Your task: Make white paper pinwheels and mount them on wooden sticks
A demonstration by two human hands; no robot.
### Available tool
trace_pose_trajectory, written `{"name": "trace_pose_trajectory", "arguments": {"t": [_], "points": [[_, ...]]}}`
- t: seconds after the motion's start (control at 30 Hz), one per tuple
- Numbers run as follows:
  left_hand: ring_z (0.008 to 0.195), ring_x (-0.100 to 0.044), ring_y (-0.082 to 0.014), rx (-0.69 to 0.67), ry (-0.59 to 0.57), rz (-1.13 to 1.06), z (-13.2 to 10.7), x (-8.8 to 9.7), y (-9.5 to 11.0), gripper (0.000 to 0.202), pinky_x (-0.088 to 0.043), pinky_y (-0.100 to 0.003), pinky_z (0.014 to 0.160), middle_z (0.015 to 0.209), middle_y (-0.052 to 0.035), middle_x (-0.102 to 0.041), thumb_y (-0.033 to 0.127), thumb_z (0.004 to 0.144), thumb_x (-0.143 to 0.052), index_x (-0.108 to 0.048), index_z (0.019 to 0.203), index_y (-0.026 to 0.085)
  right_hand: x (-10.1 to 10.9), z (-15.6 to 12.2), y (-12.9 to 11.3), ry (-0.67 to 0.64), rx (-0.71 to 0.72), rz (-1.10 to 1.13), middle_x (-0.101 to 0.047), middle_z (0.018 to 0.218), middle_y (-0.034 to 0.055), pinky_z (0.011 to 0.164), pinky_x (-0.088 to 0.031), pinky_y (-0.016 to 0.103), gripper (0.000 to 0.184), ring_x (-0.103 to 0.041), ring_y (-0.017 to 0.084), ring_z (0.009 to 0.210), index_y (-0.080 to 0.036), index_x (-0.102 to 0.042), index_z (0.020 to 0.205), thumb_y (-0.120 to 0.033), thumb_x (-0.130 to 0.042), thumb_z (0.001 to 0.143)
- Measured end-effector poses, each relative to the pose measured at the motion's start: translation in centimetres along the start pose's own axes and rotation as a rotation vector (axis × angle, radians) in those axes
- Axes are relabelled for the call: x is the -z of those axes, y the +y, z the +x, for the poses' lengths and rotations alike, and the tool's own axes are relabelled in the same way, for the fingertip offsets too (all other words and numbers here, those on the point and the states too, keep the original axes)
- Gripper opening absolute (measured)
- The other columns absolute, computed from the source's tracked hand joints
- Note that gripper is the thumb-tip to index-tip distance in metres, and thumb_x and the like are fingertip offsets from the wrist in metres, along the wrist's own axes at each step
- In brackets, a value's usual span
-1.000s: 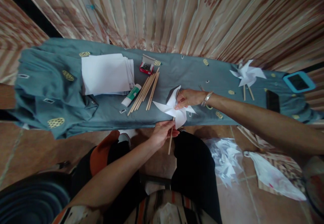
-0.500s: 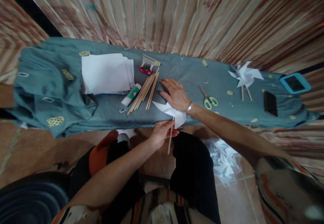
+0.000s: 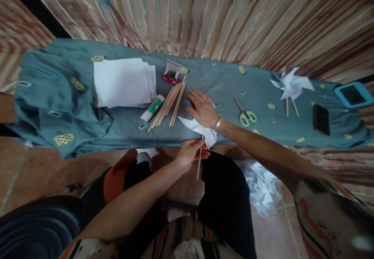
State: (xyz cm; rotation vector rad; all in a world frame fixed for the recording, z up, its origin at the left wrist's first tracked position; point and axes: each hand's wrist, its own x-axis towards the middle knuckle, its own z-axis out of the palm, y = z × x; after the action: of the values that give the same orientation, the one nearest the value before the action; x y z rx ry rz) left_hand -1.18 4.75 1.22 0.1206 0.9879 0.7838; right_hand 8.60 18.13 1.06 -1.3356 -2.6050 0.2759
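A white paper pinwheel (image 3: 204,131) lies at the near edge of the table, on its grey-blue cloth (image 3: 122,122). Its wooden stick (image 3: 200,161) hangs over the edge toward my lap. My left hand (image 3: 188,153) is closed on that stick just below the paper. My right hand (image 3: 203,109) lies flat and open, fingers spread, pressing down on the pinwheel's upper part. A silver bracelet (image 3: 217,123) sits on my right wrist.
Left of my right hand lie a bundle of wooden sticks (image 3: 169,103), a glue stick (image 3: 152,109), a red box of pins (image 3: 171,75) and stacked white paper (image 3: 122,82). Scissors (image 3: 244,112), finished pinwheels (image 3: 290,84), a phone (image 3: 320,119) and a tablet (image 3: 353,94) lie right. Paper scraps (image 3: 261,185) litter the floor.
My right hand has let go of the pinwheel's centre and spread flat on top of it, uncovering the scissors. My left hand has kept its grip on the stick.
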Motion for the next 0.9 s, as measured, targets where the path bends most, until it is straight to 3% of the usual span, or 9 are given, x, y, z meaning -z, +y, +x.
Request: {"name": "trace_pose_trajectory", "arguments": {"t": [0.3, 0.6, 0.9], "points": [[0.044, -0.061, -0.0104, 0.007, 0.015, -0.005, -0.09, -0.04, 0.05, 0.02, -0.05, -0.021, 0.047, 0.056, -0.0011, -0.063, 0.014, 0.085, -0.061, -0.063, 0.066, 0.01, -0.53, -0.03, 0.07, 0.011, -0.013, 0.007, -0.044, 0.146, 0.016, 0.113, -0.026, 0.046, 0.057, -0.033, 0.028, 0.139, -0.011, -0.045, 0.138, -0.048, -0.031, 0.097], [0.046, -0.062, -0.0113, -0.007, -0.002, 0.021, 0.13, 0.17, -0.09, 0.017, -0.051, -0.022, 0.048, 0.058, -0.0015, -0.064, 0.02, 0.081, -0.069, -0.064, 0.068, 0.01, -0.52, -0.03, -0.07, 0.009, -0.046, 0.035, -0.042, 0.148, 0.0149, 0.114, -0.025, 0.042, 0.056, -0.033, 0.027, 0.139, -0.01, -0.044, 0.139, -0.045, -0.03, 0.098], [0.043, -0.061, -0.0106, 0.005, 0.001, 0.03, 0.38, 0.22, -0.07, 0.02, -0.051, -0.021, 0.046, 0.055, -0.0007, -0.062, 0.015, 0.086, -0.061, -0.062, 0.066, 0.01, -0.95, 0.13, 0.25, 0.03, -0.06, 0.062, -0.042, 0.149, 0.0121, 0.113, -0.026, 0.046, 0.053, -0.033, 0.025, 0.14, -0.017, -0.042, 0.141, -0.045, -0.025, 0.099]]}}
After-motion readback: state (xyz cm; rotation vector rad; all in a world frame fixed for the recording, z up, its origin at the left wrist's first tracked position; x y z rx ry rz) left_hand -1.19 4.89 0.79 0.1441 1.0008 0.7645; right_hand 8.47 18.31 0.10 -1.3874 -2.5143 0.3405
